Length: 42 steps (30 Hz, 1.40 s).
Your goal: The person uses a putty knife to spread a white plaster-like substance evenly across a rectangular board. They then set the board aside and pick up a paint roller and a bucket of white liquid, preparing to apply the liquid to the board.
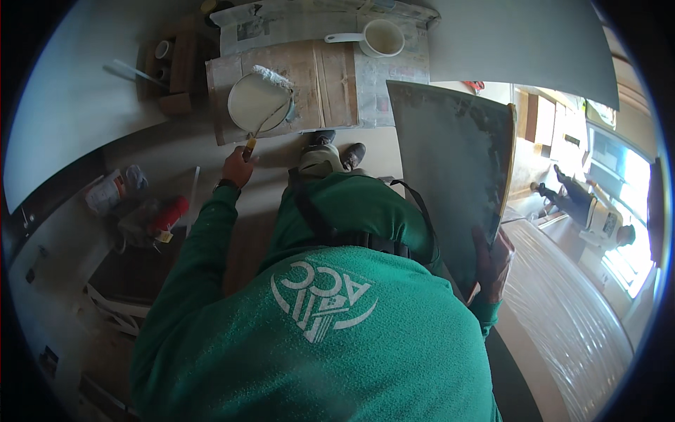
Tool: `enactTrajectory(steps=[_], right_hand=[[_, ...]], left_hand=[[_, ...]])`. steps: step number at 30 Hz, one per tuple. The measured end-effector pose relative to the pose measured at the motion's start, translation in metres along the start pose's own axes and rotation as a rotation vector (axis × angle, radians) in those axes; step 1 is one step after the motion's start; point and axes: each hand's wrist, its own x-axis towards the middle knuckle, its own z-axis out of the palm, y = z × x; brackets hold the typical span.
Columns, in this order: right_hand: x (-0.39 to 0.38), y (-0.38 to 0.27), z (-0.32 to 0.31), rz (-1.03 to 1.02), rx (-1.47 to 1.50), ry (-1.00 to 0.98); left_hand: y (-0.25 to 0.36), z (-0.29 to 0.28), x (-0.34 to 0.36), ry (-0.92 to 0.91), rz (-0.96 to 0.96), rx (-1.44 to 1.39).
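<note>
My left hand point(239, 167) is closed around the yellow-and-brown handle of a paint roller point(273, 77). The roller's fluffy white cover lies at the far rim of a round bucket point(242, 102) of pale paint, its wire frame crossing over the opening. Whether the cover touches the rim I cannot tell. On the right, my right hand point(494, 261) grips the edge of a large, grey, blotchy panel point(450, 169) that stands upright beside my body. A pale strip runs along the panel's outer edge.
Cardboard point(330, 84) and newspaper cover the work surface under the bucket. A white long-handled pot point(383, 39) stands at the back. Red and white containers point(167, 216) lie at the left. Plastic sheeting point(562, 281) covers something at the right, with another person point(598, 218) beyond.
</note>
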Motion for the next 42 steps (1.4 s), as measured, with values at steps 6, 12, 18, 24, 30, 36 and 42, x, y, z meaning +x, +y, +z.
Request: enactTrajectory(steps=[6, 12, 18, 24, 30, 36, 42], right_hand=[[0.029, -0.025, -0.010, -0.035, 0.019, 0.015], [0.054, -0.042, -0.014, -0.037, -0.032, -0.004], [0.077, -0.028, -0.007, -0.123, -0.031, -0.052], [0.084, -0.002, 0.008, -0.088, -0.001, -0.103], [0.076, 0.015, 0.016, -0.204, 0.087, 0.017], [0.066, 0.035, 0.011, -0.134, 0.108, 0.022], [0.053, 0.044, 0.009, -0.054, 0.116, 0.041]], left_hand=[[-0.002, 0.006, -0.006, 0.022, -0.017, -0.192], [0.014, -0.010, -0.027, 0.105, -0.021, -0.340], [0.044, -0.022, -0.046, 0.143, -0.089, -0.385], [0.067, -0.016, -0.060, 0.212, -0.162, -0.400], [0.072, -0.005, -0.067, 0.266, -0.200, -0.311], [0.070, 0.010, -0.063, 0.290, -0.248, -0.359], [0.060, 0.021, -0.063, 0.262, -0.334, -0.790]])
